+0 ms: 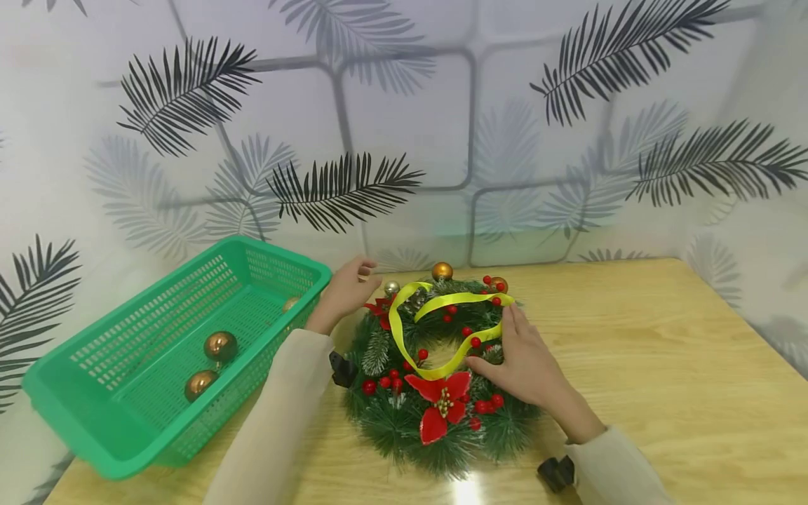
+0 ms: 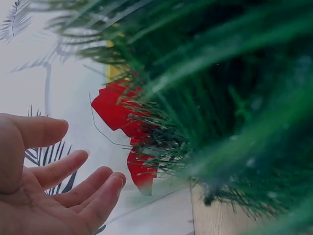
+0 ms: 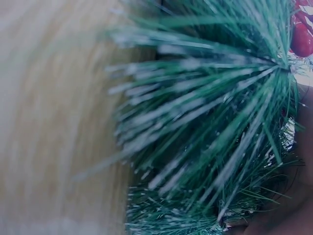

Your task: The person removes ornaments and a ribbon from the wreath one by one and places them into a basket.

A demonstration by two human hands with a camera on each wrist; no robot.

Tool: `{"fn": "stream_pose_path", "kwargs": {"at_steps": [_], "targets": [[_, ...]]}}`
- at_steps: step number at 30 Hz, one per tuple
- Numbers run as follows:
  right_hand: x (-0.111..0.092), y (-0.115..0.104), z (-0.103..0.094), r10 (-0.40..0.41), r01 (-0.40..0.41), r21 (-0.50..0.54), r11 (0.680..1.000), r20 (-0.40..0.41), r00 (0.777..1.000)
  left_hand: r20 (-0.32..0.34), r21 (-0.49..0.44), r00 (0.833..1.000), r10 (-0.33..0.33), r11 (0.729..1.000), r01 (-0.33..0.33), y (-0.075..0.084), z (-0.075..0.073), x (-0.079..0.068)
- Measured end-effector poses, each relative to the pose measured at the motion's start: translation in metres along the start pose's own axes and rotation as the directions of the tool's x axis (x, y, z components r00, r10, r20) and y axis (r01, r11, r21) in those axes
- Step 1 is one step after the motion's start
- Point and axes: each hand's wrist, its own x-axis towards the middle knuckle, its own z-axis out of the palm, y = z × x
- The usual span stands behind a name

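A green pine Christmas wreath lies on the table, decorated with red berries, pinecones and red poinsettias, one of them a front flower. A yellow ribbon loops loosely over its top. My left hand hovers at the wreath's upper left near a silver ball, its fingers loosely bent with nothing between them. In the left wrist view a red poinsettia shows just beyond the fingertips. My right hand rests on the wreath's right side, fingertips at the ribbon and thumb stretched toward the centre hole.
To the left stands a green plastic basket holding several bronze balls, including a shiny bauble. A gold ball and an orange-gold ball sit at the wreath's far edge. Behind the wooden table hangs a leaf-patterned curtain.
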Motion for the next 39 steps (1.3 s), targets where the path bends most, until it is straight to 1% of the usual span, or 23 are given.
{"fn": "stream_pose_path", "kwargs": {"at_steps": [6, 10, 13, 18, 24, 29, 36, 39], "targets": [[0.0, -0.003, 0.0, 0.007, -0.007, -0.01, 1.0, -0.002, 1.0, 0.042, 0.026, 0.999, -0.033, 0.999, 0.032, 0.0, -0.001, 0.01], [0.0, -0.005, 0.0, 0.004, -0.004, -0.006, 1.0, 0.0, 1.0, 0.083, 0.012, 0.995, -0.049, 0.999, 0.048, -0.004, 0.001, 0.018], [0.0, -0.005, 0.001, 0.003, -0.003, -0.004, 1.0, -0.002, 1.0, 0.129, 0.016, 0.991, -0.039, 0.999, 0.037, -0.007, 0.002, 0.023], [0.0, -0.005, 0.003, 0.001, -0.001, -0.004, 1.0, -0.001, 1.0, 0.198, 0.048, 0.98, -0.015, 0.999, 0.005, -0.01, 0.005, 0.03], [0.0, -0.004, 0.004, 0.002, -0.002, -0.002, 1.0, -0.004, 1.0, 0.253, 0.037, 0.967, -0.023, 0.999, 0.014, -0.009, 0.01, 0.032], [0.001, -0.003, 0.004, -0.011, 0.011, -0.007, 1.0, -0.025, 1.0, 0.256, 0.028, 0.966, -0.019, 1.0, 0.013, -0.01, 0.014, 0.033], [-0.001, -0.002, 0.001, -0.009, 0.009, -0.005, 1.0, -0.028, 1.0, 0.216, 0.015, 0.976, -0.024, 1.0, 0.022, -0.01, 0.018, 0.033], [-0.001, -0.001, 0.0, -0.008, 0.007, -0.005, 1.0, -0.029, 1.0, 0.206, -0.01, 0.978, -0.031, 0.999, 0.034, -0.008, 0.018, 0.032]]}}
